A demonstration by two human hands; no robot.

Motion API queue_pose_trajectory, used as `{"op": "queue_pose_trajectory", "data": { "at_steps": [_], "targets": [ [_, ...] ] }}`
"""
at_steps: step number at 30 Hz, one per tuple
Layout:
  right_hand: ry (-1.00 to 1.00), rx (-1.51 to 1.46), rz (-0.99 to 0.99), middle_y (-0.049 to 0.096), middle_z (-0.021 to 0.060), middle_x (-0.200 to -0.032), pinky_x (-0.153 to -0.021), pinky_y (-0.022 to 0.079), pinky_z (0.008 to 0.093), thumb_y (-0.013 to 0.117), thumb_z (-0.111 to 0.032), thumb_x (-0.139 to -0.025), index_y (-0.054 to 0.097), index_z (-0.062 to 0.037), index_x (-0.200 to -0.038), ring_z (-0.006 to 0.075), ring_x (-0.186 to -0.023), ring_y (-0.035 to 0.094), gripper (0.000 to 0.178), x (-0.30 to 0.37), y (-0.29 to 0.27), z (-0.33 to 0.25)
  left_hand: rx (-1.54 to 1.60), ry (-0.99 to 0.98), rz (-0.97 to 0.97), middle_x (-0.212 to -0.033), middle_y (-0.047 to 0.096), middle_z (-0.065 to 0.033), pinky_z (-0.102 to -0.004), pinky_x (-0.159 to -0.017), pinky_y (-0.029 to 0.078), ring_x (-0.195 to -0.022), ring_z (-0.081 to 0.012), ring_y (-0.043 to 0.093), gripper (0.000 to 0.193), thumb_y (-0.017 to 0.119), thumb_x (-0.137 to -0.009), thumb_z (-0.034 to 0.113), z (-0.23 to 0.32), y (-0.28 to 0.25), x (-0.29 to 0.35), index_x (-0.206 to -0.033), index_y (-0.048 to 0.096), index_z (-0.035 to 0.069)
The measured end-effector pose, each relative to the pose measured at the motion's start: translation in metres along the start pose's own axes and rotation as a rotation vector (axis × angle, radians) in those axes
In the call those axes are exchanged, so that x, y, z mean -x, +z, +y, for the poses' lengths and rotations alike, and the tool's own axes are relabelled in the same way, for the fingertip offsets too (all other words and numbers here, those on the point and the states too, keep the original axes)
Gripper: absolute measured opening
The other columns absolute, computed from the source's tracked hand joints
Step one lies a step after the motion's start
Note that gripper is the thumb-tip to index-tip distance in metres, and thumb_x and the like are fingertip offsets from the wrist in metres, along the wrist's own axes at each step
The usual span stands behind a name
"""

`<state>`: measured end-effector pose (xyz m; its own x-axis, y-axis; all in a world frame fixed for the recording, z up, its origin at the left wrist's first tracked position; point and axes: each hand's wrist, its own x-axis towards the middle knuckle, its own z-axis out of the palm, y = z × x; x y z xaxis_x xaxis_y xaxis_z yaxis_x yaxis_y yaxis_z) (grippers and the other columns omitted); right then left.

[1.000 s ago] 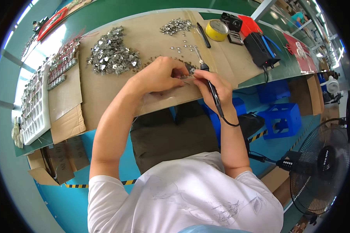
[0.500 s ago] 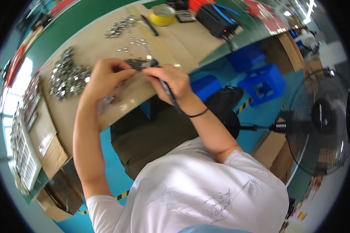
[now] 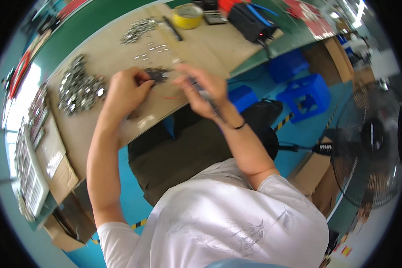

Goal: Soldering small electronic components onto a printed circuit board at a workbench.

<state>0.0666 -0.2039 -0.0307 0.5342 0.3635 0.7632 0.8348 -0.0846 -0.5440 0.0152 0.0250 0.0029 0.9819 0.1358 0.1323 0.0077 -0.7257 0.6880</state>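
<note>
My left hand (image 3: 128,89) is over the brown work surface, its thumb and fingers curled together; whatever they hold is hidden. Just beyond its fingertips lies a small heap of dark parts (image 3: 160,74). A thin red strand (image 3: 167,97) runs across the surface to the right of it. My right hand (image 3: 204,91), blurred by motion, is closed around a slim, dark pen-shaped tool (image 3: 200,89) that slants back over the palm toward the wrist. Left of my left hand is a large pile of shiny metal pieces (image 3: 78,89). Several small metal pieces (image 3: 157,48) lie scattered ahead.
Farther back are another metal-piece pile (image 3: 138,30), a black stick-like tool (image 3: 172,29), yellow tape (image 3: 187,17) and a black box with a red light (image 3: 251,23). Blue stools (image 3: 304,96) and a fan (image 3: 370,138) stand to the right; a white tray (image 3: 31,178) is at left.
My hands have drawn apart: the right hand with its tool has shifted right, away from the left fingertips. The dark heap and the red strand show more fully.
</note>
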Motion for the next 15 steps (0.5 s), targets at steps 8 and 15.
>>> {"op": "queue_pose_trajectory", "data": {
  "at_steps": [8,15],
  "targets": [
    [0.360,-0.590,0.103,0.072,0.0090,-0.082,-0.055,0.054,0.0217,0.071,-0.011,-0.099,0.066,0.0038,-0.125,0.0089,-0.058,0.063,0.030,-0.008,-0.011,0.023,-0.026,0.038,0.003,-0.082,0.073,-0.0179,-0.0416,-0.075,0.056,-0.077,-0.0333,0.071,0.018,0.074,-0.084,0.016,0.010,0.000,0.001,-0.090,0.074,-0.002],
    [0.309,-0.407,0.147,0.069,0.0064,-0.072,-0.050,0.053,0.0206,0.069,-0.002,-0.094,0.071,0.0042,-0.104,0.0078,-0.055,0.064,0.012,0.001,-0.011,0.022,-0.091,0.089,-0.004,-0.083,0.073,-0.0170,-0.0412,-0.074,0.056,-0.078,-0.0335,0.071,0.020,0.073,-0.085,0.017,0.010,0.009,-0.002,-0.091,0.073,-0.002]
  ]
}}
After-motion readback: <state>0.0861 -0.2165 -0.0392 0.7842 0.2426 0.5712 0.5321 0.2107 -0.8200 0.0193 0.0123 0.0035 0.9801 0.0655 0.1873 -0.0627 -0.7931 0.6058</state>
